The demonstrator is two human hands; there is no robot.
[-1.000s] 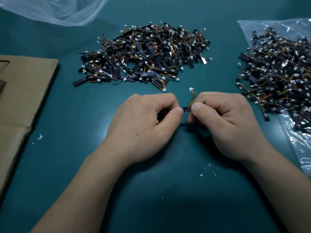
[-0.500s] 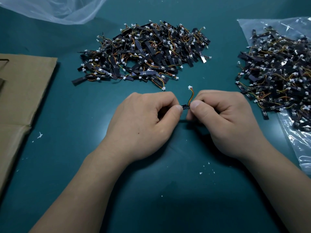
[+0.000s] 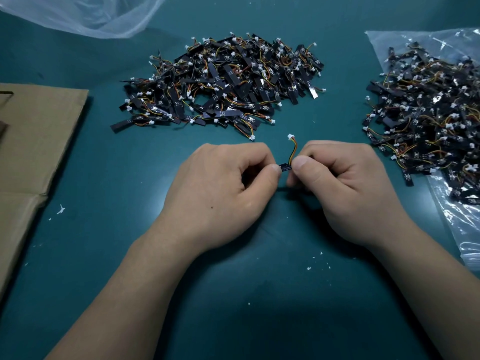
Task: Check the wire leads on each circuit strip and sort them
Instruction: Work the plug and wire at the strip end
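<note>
Small black circuit strip with orange-yellow wire lead and white plug (image 3: 285, 167) at frame centre, pinched between left hand (image 3: 223, 188) and right hand (image 3: 345, 188), thumbs clamped on it. Looks light, thin, bendy; solder joints likely fragile. Best held by strip ends, not wires.

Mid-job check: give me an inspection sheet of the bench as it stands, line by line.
Surface: teal tabletop, flat.
Job's things: one circuit strip held between both hands, its wire lead curving up to a white connector; centre pile on the tabletop; right pile on a clear bag.
Clutter: white flecks scattered on the tabletop.
Hands: left hand and right hand each pinch the strip.
Cables: nothing seen beyond the strips' leads.
Surroundings: cardboard at left; crumpled plastic at far left.
</note>
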